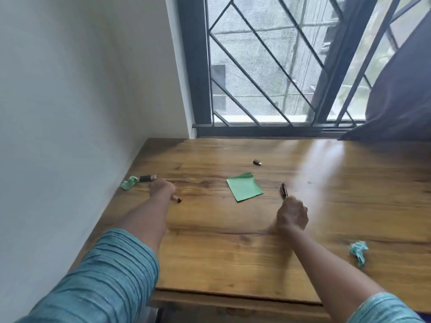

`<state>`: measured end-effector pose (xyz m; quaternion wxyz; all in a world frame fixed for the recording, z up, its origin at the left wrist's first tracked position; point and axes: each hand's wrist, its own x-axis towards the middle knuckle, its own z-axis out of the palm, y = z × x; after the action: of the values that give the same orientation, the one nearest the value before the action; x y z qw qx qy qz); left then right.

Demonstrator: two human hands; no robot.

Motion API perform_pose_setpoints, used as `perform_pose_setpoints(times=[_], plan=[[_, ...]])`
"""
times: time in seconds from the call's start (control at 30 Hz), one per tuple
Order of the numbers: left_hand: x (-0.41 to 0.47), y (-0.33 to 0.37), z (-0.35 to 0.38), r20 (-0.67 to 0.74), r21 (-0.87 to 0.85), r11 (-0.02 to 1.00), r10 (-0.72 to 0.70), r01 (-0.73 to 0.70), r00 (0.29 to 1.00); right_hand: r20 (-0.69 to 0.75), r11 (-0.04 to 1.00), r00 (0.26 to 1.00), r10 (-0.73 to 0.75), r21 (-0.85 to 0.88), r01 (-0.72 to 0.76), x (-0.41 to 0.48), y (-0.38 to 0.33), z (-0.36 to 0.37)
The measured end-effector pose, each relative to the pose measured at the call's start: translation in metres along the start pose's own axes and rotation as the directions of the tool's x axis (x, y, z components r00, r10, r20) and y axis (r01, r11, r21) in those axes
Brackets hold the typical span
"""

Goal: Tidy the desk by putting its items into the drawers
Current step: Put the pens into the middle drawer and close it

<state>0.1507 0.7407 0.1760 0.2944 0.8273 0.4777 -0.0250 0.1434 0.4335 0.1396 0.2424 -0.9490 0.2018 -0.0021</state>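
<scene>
At the near end of a dark pen [284,190], fingers of the right hand [292,215] curled and pinching it, the barrel pointing away from the wrist and resting on the wooden desk [221,252]; a ring on one finger. Just left of that grip, apart from the pen, a green square note [245,187] flat on the wood, its far edge slightly lifted. Beyond the note, farther from the hand, a small dark cap [257,162] on its side. Well to the right of the grip and nearer the desk's front edge, a crumpled teal paper [359,249]. Far left of the grip, the left hand [162,190], blurred, back upward, low over the wood; spread or closed, impossible to tell. Just past its knuckles, a short dark tube [148,177] with a pale end, touching or nearly touching a crumpled green paper [128,183] beside the white wall [70,101]. Behind everything, a barred window [256,66] and a dark curtain [401,89].
</scene>
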Motion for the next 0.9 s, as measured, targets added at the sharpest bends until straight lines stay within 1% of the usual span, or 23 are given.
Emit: perform_pose_setpoints(times=[0.07,0.2,0.23,0.3,0.4,0.5,0.6,0.7,0.77,0.83,0.9], plan=[[0.009,-0.001,0.004,-0.022,-0.065,0.997,-0.046,0.044,0.999,-0.012,1.0,1.0,0.007,-0.007,-0.007,0.0,0.0,0.002],[0.02,-0.001,0.011,-0.021,-0.205,0.977,-0.058,0.053,0.998,-0.037,0.999,0.999,0.02,0.026,-0.019,-0.004,0.004,0.003],[0.019,0.0,0.014,-0.038,-0.224,0.972,-0.075,0.064,0.997,-0.04,0.999,0.999,0.021,0.042,-0.019,-0.005,0.005,0.003],[0.004,0.003,0.015,-0.026,-0.256,0.964,-0.081,0.072,0.996,-0.041,0.998,0.999,0.007,0.07,-0.004,-0.01,0.009,0.001],[-0.024,0.007,0.017,-0.015,-0.273,0.962,0.004,-0.008,1.0,-0.045,0.993,0.999,-0.01,0.12,0.016,-0.02,0.016,-0.003],[-0.054,0.007,0.024,-0.003,-0.38,0.923,0.064,-0.061,0.998,-0.045,0.987,0.999,-0.032,0.158,0.038,-0.033,0.03,-0.011],[-0.088,-0.002,0.035,0.004,-0.499,0.863,0.092,-0.078,0.996,-0.027,0.986,0.995,-0.101,0.128,0.103,-0.054,0.048,-0.02],[-0.134,-0.022,0.044,0.021,-0.499,0.859,0.14,-0.111,0.99,0.004,0.979,0.987,-0.16,0.132,0.158,-0.077,0.072,-0.025],[-0.174,-0.037,0.045,0.045,-0.524,0.843,0.169,-0.121,0.985,0.022,0.976,0.984,-0.174,0.139,0.17,-0.091,0.088,-0.029],[-0.215,-0.052,0.046,0.078,-0.57,0.815,0.176,-0.1,0.981,0.04,0.974,0.982,-0.182,0.145,0.174,-0.105,0.102,-0.034],[-0.248,-0.065,0.049,0.105,-0.596,0.798,0.187,-0.089,0.977,0.036,0.971,0.975,-0.218,0.11,0.213,-0.119,0.113,-0.039]])
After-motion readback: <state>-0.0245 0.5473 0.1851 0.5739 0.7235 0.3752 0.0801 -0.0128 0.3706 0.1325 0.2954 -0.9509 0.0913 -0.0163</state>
